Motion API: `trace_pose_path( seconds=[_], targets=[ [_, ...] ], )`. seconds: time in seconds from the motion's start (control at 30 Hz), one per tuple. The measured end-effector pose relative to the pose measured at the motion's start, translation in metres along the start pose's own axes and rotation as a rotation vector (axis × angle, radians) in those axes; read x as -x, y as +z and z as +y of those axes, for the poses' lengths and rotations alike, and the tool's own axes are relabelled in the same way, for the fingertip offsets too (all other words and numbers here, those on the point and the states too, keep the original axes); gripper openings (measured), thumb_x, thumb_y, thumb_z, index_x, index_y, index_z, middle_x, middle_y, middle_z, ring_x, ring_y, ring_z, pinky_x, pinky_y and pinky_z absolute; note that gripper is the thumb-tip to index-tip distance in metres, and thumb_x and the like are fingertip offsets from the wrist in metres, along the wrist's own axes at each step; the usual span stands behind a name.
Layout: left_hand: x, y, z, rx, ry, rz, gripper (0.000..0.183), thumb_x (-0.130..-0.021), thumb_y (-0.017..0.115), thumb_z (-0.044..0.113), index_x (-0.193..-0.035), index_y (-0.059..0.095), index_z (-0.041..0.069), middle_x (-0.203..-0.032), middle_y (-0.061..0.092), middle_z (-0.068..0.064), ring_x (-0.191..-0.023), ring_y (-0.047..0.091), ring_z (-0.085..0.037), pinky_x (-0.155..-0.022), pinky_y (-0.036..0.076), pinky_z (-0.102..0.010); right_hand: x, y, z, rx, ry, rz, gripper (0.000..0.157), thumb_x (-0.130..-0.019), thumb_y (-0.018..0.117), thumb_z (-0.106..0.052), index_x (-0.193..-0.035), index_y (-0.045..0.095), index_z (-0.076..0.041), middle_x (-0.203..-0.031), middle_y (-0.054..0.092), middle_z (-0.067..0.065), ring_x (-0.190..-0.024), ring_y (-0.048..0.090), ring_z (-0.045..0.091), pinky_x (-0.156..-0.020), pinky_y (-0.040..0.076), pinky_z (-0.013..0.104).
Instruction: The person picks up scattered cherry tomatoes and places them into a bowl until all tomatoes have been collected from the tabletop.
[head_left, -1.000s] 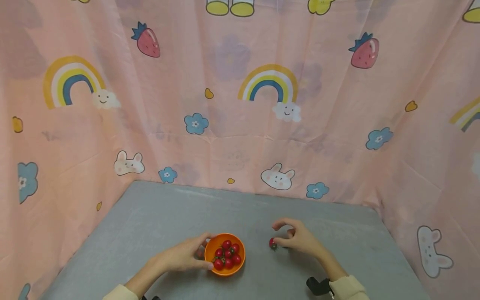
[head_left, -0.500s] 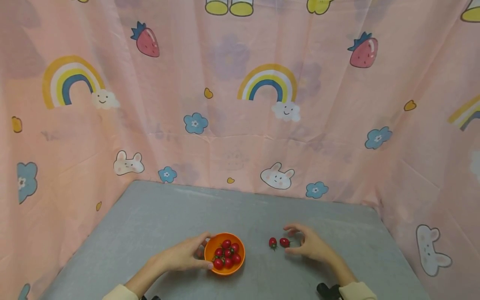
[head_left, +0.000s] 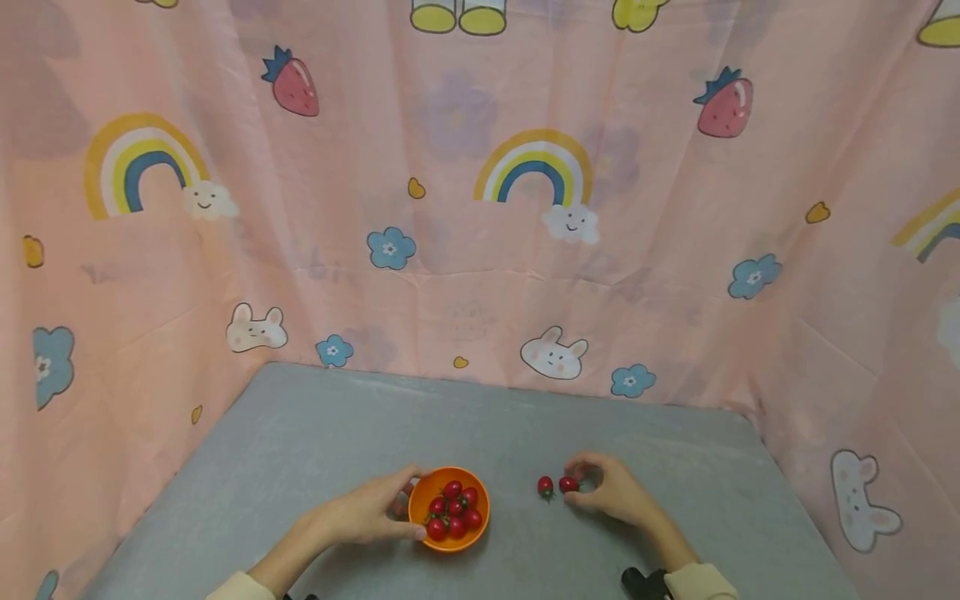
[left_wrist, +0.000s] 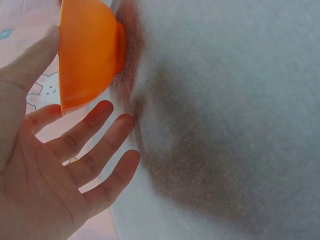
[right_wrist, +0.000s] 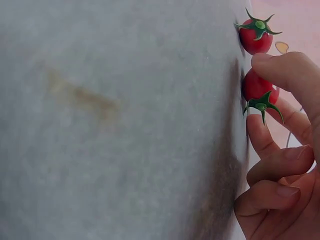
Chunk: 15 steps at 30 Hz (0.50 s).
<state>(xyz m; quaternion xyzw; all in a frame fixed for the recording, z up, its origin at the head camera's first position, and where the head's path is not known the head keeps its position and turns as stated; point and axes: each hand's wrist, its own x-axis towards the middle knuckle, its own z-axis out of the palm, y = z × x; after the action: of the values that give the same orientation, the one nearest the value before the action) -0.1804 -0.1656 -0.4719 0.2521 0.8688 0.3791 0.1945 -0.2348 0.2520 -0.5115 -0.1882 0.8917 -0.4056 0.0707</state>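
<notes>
An orange bowl (head_left: pixel 450 476) with several red cherry tomatoes (head_left: pixel 457 506) inside stands on the grey table. My left hand (head_left: pixel 365 510) holds its left side, thumb and index finger at the rim; the other fingers spread loosely below the bowl (left_wrist: pixel 90 55) in the left wrist view. To the right, two cherry tomatoes with green stems lie side by side. My right hand (head_left: pixel 618 492) pinches the right-hand cherry tomato (right_wrist: pixel 257 89), thumb on one side and index finger partly hidden behind it. Just left of it lies the other cherry tomato (right_wrist: pixel 256 37), untouched.
The grey table (head_left: pixel 375 417) runs back to a pink curtain (head_left: pixel 450 292) printed with rainbows, rabbits and flowers, which also hangs along both sides. A black strap piece (head_left: pixel 643 583) sits by the right cuff.
My right hand drew back to the right from the two cherry tomatoes, then came back and closed its fingers on the right-hand one. The left hand and bowl stay put.
</notes>
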Motion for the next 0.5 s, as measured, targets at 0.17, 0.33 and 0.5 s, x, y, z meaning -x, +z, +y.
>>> trace_pose_path(
  seconds=[0.17, 0.33, 0.5],
  targets=[
    [-0.0003, 0.0007, -0.0013, -0.007, 0.002, 0.001, 0.070, -0.090, 0.080, 0.038, -0.146, 0.046, 0.016, -0.123, 0.062, -0.003, -0.094, 0.061, -0.014, -0.081, 0.053, -0.034, 0.0000, -0.0005, 0.0011, -0.004, -0.025, -0.001, 0.025, -0.082, 0.086, -0.015, -0.103, 0.072, -0.011, -0.092, 0.064, -0.003, -0.090, 0.056, 0.022, -0.075, 0.045, 0.035],
    [-0.0005, 0.0004, -0.0014, -0.002, -0.004, 0.000, 0.070, -0.089, 0.080, 0.039, -0.147, 0.045, 0.016, -0.123, 0.062, -0.002, -0.094, 0.061, -0.014, -0.082, 0.053, -0.035, -0.0006, -0.0021, 0.0019, -0.020, -0.047, -0.001, 0.022, -0.083, 0.084, -0.013, -0.101, 0.072, -0.010, -0.093, 0.066, -0.002, -0.090, 0.058, 0.022, -0.073, 0.045, 0.032],
    [-0.0005, 0.0003, -0.0026, -0.005, -0.001, 0.001, 0.071, -0.089, 0.080, 0.041, -0.147, 0.046, 0.017, -0.122, 0.062, -0.001, -0.094, 0.061, -0.014, -0.081, 0.053, -0.035, -0.0029, -0.0068, 0.0016, -0.031, -0.033, 0.008, 0.022, -0.083, 0.084, -0.014, -0.101, 0.073, -0.010, -0.092, 0.066, -0.002, -0.091, 0.059, 0.023, -0.076, 0.048, 0.037]
  ],
)
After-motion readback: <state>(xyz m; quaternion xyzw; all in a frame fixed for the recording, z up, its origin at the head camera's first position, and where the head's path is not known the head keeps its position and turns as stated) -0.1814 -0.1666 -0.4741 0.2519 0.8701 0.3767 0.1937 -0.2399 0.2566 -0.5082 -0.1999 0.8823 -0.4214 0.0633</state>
